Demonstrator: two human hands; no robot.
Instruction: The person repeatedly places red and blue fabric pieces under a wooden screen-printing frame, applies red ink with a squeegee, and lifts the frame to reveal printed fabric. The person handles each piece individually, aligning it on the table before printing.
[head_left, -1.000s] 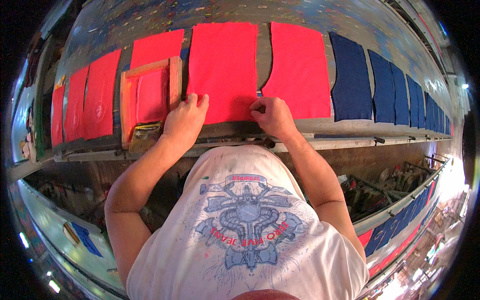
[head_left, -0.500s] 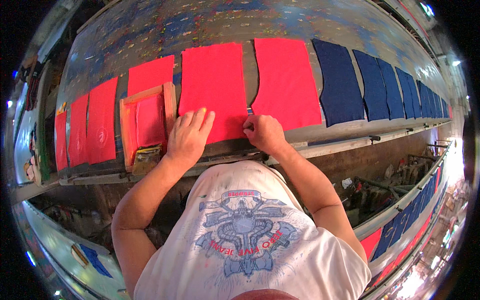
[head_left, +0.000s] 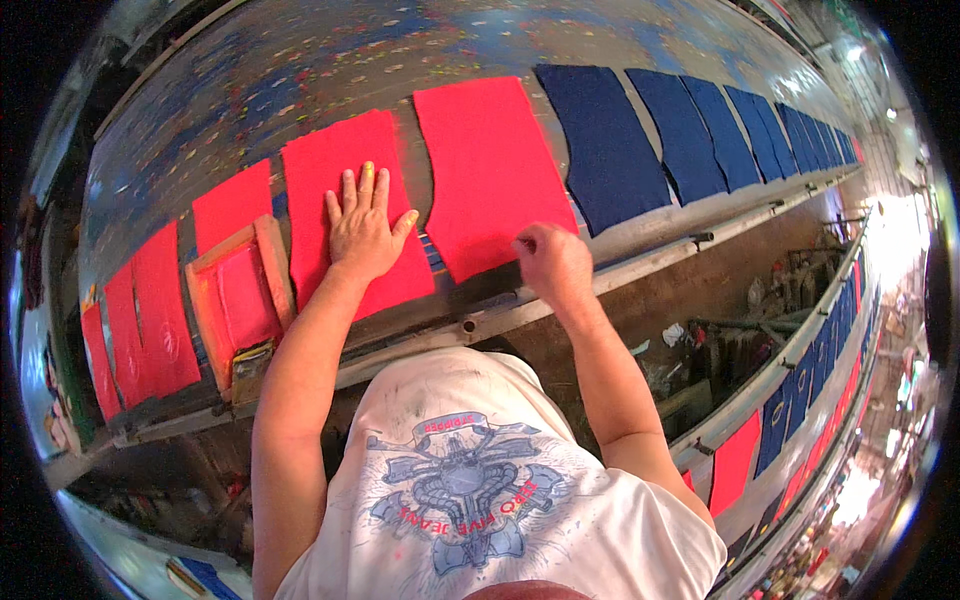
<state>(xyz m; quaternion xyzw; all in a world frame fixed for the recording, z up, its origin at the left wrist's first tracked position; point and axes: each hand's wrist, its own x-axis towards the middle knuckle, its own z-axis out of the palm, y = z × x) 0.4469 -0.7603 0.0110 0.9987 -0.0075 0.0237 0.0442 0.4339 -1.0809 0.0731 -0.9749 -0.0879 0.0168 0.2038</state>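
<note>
My left hand (head_left: 365,240) lies spread and flat on a red cut fabric piece (head_left: 340,150), with yellow smears on a finger and the thumb. To its right is a second red fabric piece (head_left: 490,160). Over that piece's lower right edge is my right hand (head_left: 557,265), its fingers curled closed; what they hold, if anything, is hidden. An orange-stained wooden screen frame (head_left: 232,305) rests left of my left forearm, partly over another red piece (head_left: 233,205).
Several dark blue fabric pieces (head_left: 605,150) run along the long table (head_left: 440,45) to the right. Red pieces with pale prints (head_left: 165,320) lie at far left. A rail (head_left: 640,258) with short pegs follows the near edge. Another table with red and blue pieces (head_left: 737,460) stands at right.
My view has turned to the right. My left hand has moved up from the first red piece's lower edge onto its middle. My right hand has shifted from its corner to the second red piece.
</note>
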